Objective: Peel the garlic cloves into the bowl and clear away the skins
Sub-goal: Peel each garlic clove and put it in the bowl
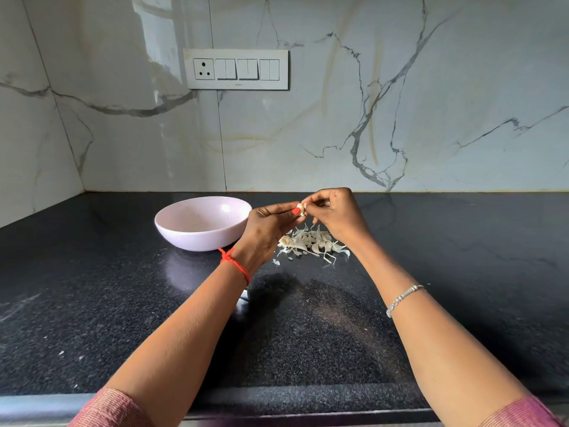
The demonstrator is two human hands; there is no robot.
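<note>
Your left hand (264,223) and right hand (335,217) meet in the air over the counter (462,272), closer to its back edge than its front. Both pinch one garlic clove (301,208) between thumb and fingertips, the left from below and the right from the top.

Just under the hands, a pile of skins (311,243) with other garlic pieces lies on the counter, loose flakes trailing toward you on its front side. The pale bowl (197,238) stands upright to the left of the pile, toward the back-left corner. Its right rim is just beside your left hand, and the bowl sits apart from the pile.

Behind the bowl a strip of dark counter runs to the marble wall (431,103), where a switch plate (236,69) is mounted high above the bowl. Your forearms cross the front edge. Between them, and out to the right of your right arm, the counter stretches wide.
</note>
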